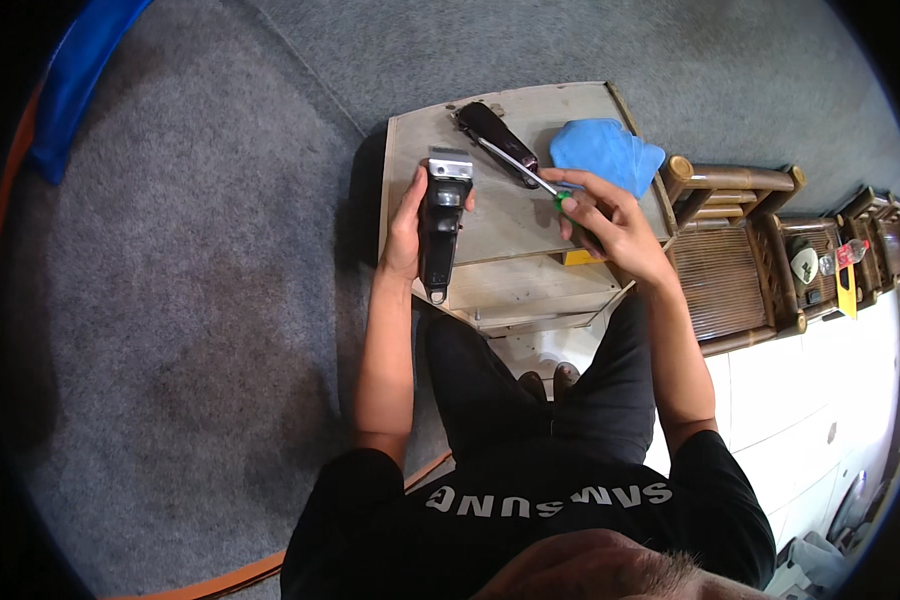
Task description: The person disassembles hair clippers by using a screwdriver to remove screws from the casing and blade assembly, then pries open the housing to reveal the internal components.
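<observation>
My left hand (pixel 403 230) is closed around a black hair clipper (pixel 441 235), its silver blade pointing away from me and the hanging loop toward me. In my right hand (pixel 610 222) is a screwdriver (pixel 520 165) with a green handle and a long metal shaft. The shaft slants up and left, its tip apart from the clipper I hold. Behind the shaft, a second, dark clipper (pixel 495 130) lies on the small wooden table (pixel 570 105). A crumpled blue cloth (pixel 605 150) rests on the tabletop beyond my right hand.
Below the tabletop is an open shelf (pixel 525 285) with something yellow (pixel 582 257) inside. Bamboo furniture (pixel 720 270) stands to the right, with a plastic bottle (pixel 845 255) on it. Grey carpet (pixel 200 300) covers the left side; white tiles (pixel 770 400) lie at right.
</observation>
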Tool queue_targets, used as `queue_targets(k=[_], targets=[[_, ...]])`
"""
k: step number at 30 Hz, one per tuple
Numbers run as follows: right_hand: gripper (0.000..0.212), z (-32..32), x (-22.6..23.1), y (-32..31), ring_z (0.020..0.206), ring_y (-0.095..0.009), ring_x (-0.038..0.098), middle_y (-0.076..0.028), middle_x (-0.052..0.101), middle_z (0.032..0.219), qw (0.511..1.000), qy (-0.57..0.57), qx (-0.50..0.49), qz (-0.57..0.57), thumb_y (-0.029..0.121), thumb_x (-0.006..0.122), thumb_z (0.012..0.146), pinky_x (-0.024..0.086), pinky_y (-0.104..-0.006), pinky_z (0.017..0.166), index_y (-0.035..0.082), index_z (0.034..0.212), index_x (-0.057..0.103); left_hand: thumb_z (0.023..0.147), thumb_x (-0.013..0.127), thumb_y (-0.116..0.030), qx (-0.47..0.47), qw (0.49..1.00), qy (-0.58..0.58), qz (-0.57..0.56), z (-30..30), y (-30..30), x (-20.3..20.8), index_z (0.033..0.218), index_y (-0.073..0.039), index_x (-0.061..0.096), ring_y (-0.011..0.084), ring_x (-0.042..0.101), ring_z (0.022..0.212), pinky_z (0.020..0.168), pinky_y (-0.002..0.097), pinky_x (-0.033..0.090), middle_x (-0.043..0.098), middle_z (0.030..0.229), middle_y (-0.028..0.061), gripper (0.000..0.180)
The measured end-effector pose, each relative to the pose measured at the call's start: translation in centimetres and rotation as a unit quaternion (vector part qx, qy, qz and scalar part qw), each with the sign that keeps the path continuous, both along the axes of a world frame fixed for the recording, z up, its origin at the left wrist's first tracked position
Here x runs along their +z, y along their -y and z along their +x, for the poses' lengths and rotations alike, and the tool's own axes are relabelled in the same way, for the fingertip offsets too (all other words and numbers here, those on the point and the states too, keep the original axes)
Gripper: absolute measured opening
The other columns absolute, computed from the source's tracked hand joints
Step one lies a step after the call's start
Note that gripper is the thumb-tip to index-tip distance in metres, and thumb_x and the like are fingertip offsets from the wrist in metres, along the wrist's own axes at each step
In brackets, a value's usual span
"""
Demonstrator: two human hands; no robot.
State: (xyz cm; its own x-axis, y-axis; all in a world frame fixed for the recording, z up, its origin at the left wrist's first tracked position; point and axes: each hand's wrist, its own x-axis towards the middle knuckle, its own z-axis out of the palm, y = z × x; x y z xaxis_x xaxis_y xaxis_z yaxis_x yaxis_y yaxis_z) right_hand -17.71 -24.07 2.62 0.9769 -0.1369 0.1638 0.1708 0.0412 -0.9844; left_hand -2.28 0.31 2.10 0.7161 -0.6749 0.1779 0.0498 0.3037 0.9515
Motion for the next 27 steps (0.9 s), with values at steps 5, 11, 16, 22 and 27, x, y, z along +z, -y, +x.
queue_targets(k=[5,11,16,22,27], targets=[[0.037,-3.2,1.0,1.0,0.060,-0.003,0.052,0.000,0.068,0.082,0.997,-0.037,0.011,-0.072,0.017,0.063,0.107,0.041,-0.0222,0.053,0.010,0.143,0.070,0.115,0.038,-0.045,-0.072,0.997,0.009,0.037,0.7,-0.7,-0.8,0.143,-0.002,0.061,0.0084,0.061,0.094,0.082,0.0236,0.048,0.069,0.103,0.0046,0.056],[0.036,-6.0,0.1,1.3,0.079,-0.011,0.067,-0.009,0.079,0.108,0.984,0.006,-0.005,-0.177,0.015,0.072,0.102,0.056,-0.0295,0.073,0.008,0.137,0.074,0.113,0.051,-0.034,-0.048,0.984,0.128,0.113,-0.6,-0.3,0.4,0.137,0.002,0.064,0.0097,0.063,0.098,0.089,0.0253,0.050,0.070,0.109,0.0032,0.045],[0.035,-6.7,0.3,1.2,0.078,-0.011,0.067,-0.008,0.079,0.100,0.975,-0.006,-0.024,-0.222,0.016,0.072,0.102,0.056,-0.0296,0.073,0.007,0.136,0.075,0.113,0.053,-0.033,-0.040,0.984,0.127,0.123,-0.7,-0.2,0.9,0.136,0.002,0.066,0.0096,0.064,0.097,0.087,0.0240,0.051,0.071,0.109,0.0032,0.044],[0.034,-5.9,-0.4,1.3,0.071,-0.008,0.060,-0.006,0.076,0.088,0.971,0.000,-0.050,-0.235,0.015,0.071,0.102,0.051,-0.0295,0.066,0.009,0.135,0.076,0.114,0.053,-0.039,-0.017,0.979,0.137,0.151,-0.3,0.3,2.1,0.127,0.000,0.070,0.0069,0.061,0.095,0.086,0.0236,0.049,0.069,0.102,-0.0011,0.045],[0.033,-4.6,0.6,1.3,0.067,-0.006,0.054,-0.004,0.072,0.080,0.964,-0.018,-0.051,-0.260,0.016,0.070,0.102,0.046,-0.0288,0.061,0.010,0.133,0.077,0.113,0.054,-0.049,0.014,0.951,0.197,0.237,1.8,-0.2,2.4,0.109,-0.004,0.072,0.0052,0.059,0.089,0.083,0.0233,0.048,0.068,0.095,-0.0034,0.049]])
